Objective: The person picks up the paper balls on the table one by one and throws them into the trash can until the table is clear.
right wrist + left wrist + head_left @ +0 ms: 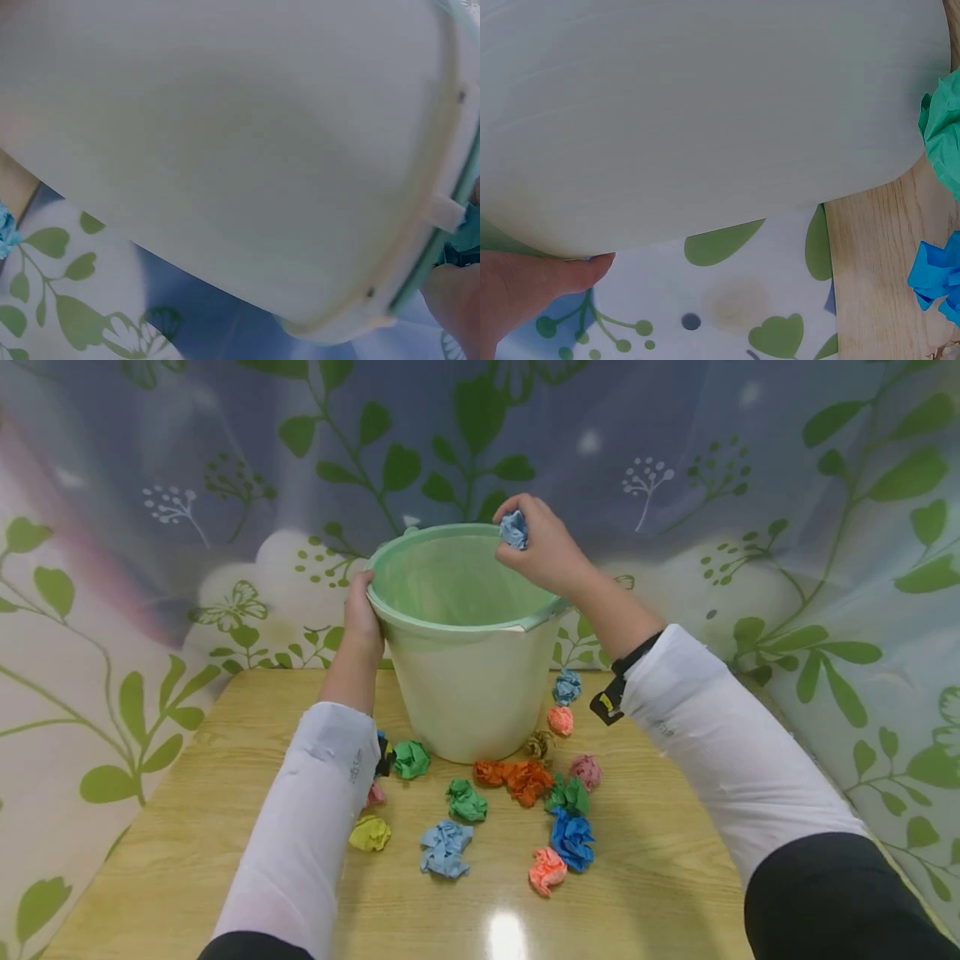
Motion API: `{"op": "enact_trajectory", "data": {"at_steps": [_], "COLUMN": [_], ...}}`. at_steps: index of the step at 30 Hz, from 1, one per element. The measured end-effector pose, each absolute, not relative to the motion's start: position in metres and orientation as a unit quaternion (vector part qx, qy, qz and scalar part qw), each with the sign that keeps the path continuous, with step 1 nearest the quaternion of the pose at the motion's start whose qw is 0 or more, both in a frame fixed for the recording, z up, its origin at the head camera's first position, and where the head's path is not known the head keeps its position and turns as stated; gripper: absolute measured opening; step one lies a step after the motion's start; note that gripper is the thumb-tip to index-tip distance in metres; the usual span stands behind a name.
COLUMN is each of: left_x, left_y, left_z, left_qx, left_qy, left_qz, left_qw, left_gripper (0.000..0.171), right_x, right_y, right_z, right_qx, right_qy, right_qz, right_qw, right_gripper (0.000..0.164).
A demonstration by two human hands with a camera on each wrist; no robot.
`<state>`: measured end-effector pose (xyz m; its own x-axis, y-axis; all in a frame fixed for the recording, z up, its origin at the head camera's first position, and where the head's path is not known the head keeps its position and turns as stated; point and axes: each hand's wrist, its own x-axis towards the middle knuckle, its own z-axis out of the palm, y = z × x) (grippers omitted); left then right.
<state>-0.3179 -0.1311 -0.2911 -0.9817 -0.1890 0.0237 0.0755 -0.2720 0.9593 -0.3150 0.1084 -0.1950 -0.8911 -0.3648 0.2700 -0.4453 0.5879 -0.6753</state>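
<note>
A white bucket [465,685] with a green rim stands upright on the wooden table. My left hand [363,618] holds it at the left side of the rim; the left wrist view shows a digit of that hand [540,281] against the bucket wall [705,112]. Above the rim's right side, my right hand [543,547] pinches a light blue crumpled paper ball [513,529] between thumb and fingers. In the right wrist view the bucket wall [225,165] fills most of the picture, and only part of the right hand [457,300] shows at the edge.
Crumpled paper balls lie around the bucket's foot: green [467,800], orange [528,781], blue [572,839], yellow [370,833], light blue [446,847], coral [547,871] and others. A leaf-patterned curtain [247,460] hangs behind the table [637,877].
</note>
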Motion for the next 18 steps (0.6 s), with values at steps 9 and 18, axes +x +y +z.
{"op": "enact_trajectory", "data": {"at_steps": [9,18], "left_x": [-0.317,-0.317], "left_y": [-0.128,-0.129], "left_z": [-0.293,-0.291], "left_qx": [0.034,0.026], "left_qy": [-0.606,-0.602], "left_qz": [-0.791,-0.793], "left_qw": [0.083,0.092], "left_gripper": [0.054,0.057], "right_x": [-0.319,-0.318], "right_y": [0.106,0.1], "right_z": [-0.216,-0.215], "right_qx": [0.244,0.282], "right_qy": [-0.895,-0.9], "right_qz": [0.372,0.332], "right_qw": [0.021,0.016], "right_gripper": [0.04,0.04]}}
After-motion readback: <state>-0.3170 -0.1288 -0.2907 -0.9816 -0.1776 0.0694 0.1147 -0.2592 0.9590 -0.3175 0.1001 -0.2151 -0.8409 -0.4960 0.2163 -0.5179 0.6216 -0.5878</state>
